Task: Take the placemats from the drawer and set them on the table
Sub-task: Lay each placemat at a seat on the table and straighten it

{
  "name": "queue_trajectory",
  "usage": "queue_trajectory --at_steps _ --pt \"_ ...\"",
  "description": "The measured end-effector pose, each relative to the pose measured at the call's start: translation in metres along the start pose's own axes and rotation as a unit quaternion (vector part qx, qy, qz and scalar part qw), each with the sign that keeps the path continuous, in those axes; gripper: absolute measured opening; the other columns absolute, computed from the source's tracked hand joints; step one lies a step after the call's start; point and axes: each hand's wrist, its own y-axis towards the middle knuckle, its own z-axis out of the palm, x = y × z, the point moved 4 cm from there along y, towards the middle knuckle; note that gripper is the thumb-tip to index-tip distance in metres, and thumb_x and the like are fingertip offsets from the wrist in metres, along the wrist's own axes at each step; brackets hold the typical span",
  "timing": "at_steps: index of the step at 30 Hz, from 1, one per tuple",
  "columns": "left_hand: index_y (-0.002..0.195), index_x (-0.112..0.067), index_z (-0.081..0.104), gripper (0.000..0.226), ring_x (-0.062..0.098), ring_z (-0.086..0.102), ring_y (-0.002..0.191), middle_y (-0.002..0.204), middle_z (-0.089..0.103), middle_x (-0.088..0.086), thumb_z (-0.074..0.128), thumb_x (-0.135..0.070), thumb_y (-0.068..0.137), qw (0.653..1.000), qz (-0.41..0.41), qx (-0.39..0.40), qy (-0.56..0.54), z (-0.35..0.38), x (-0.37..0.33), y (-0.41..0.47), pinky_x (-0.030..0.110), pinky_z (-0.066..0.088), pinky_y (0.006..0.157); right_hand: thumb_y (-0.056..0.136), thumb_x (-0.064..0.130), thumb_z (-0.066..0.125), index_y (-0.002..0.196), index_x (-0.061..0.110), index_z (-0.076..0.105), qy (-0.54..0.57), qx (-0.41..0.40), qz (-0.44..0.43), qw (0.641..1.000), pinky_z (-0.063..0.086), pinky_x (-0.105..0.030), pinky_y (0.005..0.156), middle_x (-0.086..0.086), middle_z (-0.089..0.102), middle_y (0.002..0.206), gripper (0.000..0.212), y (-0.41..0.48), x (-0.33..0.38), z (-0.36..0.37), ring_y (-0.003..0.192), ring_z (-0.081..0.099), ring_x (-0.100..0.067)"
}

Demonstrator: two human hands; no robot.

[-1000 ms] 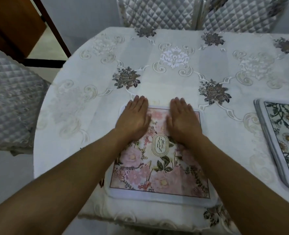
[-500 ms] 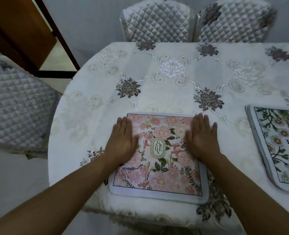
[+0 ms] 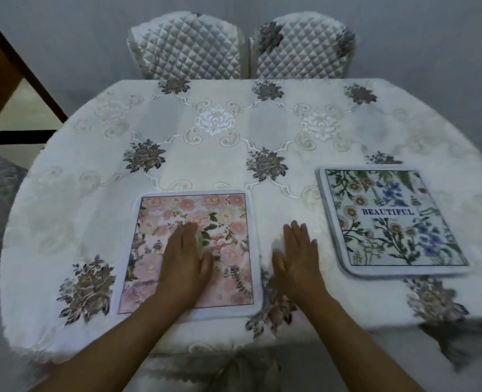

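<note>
The pink floral rectangular placemat [image 3: 189, 253] lies flat near the table [image 3: 234, 154] front edge; left hand [image 3: 184, 261] pressed open upon it; right hand [image 3: 297, 258] open, empty, on the cloth beside it; mat likely thin, limp, light — lift by an edge.
</note>
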Motion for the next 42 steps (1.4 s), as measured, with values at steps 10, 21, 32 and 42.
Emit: queue_trajectory --at_steps 10,21,32,42 --pt "0.124 -0.001 0.048 0.041 0.032 0.057 0.110 0.124 0.058 0.015 0.057 -0.018 0.088 0.933 -0.214 0.130 -0.260 0.139 -0.227 0.057 0.028 0.040 0.079 0.084 0.036 0.061 0.108 0.003 0.045 -0.032 -0.160 0.325 0.932 0.049 -0.046 0.077 -0.026 0.057 0.106 0.044 -0.027 -0.284 -0.175 0.096 0.056 -0.042" --pt "0.102 -0.012 0.062 0.024 0.029 0.064 0.092 0.101 0.068 0.007 0.051 -0.010 0.081 0.948 -0.197 0.027 -0.248 0.149 -0.262 0.054 0.036 0.053 0.079 0.083 0.033 0.064 0.089 0.001 0.053 0.039 -0.216 0.334 0.917 0.044 -0.037 0.063 -0.023 0.058 0.089 0.035 -0.017 -0.299 -0.184 0.079 0.055 -0.036" --pt "0.098 -0.010 0.052 0.015 0.022 0.057 0.074 0.088 0.058 0.005 0.041 -0.021 0.098 0.970 -0.122 -0.037 -0.205 0.061 -0.190 0.058 0.029 0.037 0.056 0.096 0.025 0.046 0.080 -0.006 0.056 0.117 -0.150 0.249 0.950 0.036 -0.035 0.062 -0.023 0.059 0.077 0.035 0.003 -0.197 -0.167 0.064 0.049 -0.027" --pt "0.092 -0.011 0.049 0.016 0.021 0.054 0.074 0.083 0.055 0.005 0.041 -0.023 0.098 0.964 -0.124 -0.152 -0.179 -0.167 0.011 -0.031 0.030 0.033 0.056 0.099 0.026 0.039 0.074 0.005 0.046 0.119 -0.144 0.105 0.977 0.028 -0.034 0.054 -0.012 0.049 0.066 0.034 -0.034 0.089 -0.102 0.064 0.048 -0.028"
